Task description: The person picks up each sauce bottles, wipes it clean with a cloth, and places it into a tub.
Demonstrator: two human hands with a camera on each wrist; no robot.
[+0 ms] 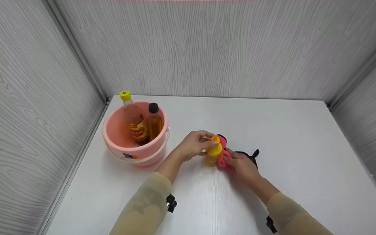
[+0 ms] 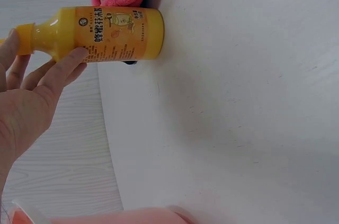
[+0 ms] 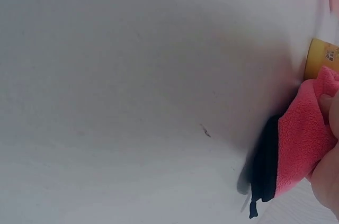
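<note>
Near the table's (image 1: 273, 124) middle, the left hand (image 1: 193, 145) pinches the neck of the upright yellow bottle (image 1: 213, 155) while the right hand (image 1: 242, 166), just right, grips a pink cloth (image 1: 222, 159) against it.

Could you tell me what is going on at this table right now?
A person's left hand holds a small yellow bottle upright by its neck on the white table, while the right hand presses a pink cloth against its side. A pink bucket at the left holds two more bottles.
</note>
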